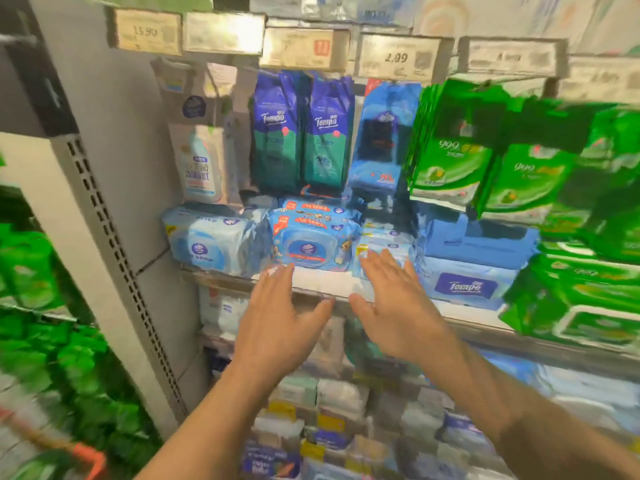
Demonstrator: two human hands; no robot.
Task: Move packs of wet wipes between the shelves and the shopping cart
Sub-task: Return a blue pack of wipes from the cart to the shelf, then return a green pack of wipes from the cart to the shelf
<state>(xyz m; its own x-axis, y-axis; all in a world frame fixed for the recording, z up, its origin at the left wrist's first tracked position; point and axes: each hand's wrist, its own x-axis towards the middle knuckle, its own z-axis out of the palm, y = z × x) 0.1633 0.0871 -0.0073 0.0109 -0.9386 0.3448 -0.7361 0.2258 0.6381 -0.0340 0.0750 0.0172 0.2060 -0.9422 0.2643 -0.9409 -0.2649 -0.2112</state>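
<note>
A blue wet-wipes pack with an oval lid (310, 242) lies on the middle shelf (325, 284), on a stack of the same kind. My left hand (280, 317) and my right hand (391, 306) are both stretched out flat just below and in front of it, fingers straight, holding nothing. A pale blue pack (207, 240) lies to its left. Another light pack (384, 245) sits behind my right fingertips. A blue Tempo pack (464, 285) lies further right.
Tall Tempo pouches (301, 133) and green 999 packs (485, 150) hang above the shelf. Green packs (585, 306) are stacked at the right. A grey perforated upright (114, 244) bounds the bay at left. Lower shelves hold several more packs. An orange cart corner (91, 460) shows bottom left.
</note>
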